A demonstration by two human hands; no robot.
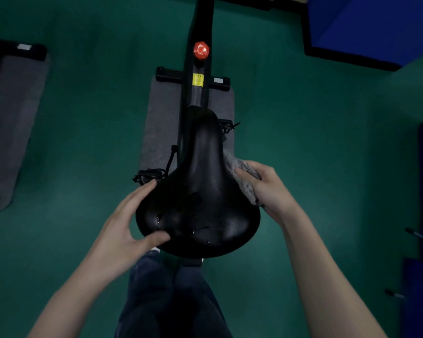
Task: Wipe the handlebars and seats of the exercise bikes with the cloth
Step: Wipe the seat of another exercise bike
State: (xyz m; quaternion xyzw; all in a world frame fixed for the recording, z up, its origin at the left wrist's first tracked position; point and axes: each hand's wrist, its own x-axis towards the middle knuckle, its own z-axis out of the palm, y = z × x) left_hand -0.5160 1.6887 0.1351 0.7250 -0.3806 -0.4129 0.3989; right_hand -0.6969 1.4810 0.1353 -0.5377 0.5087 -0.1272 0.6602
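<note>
The right hand (266, 184) clasps the soft, limp cloth (244, 176) bunched against the seat (200, 191). The left hand (130, 215), its grip spread and empty, steadies the firm seat's rim.

Bare forearms; dark blue jeans (171, 301); no sleeves visible.

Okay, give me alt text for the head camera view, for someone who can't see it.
Seen from above, a right hand presses a grey cloth against the right edge of a black exercise bike seat, while the left hand steadies the seat's left side. Beyond are a red knob and green floor.
</note>
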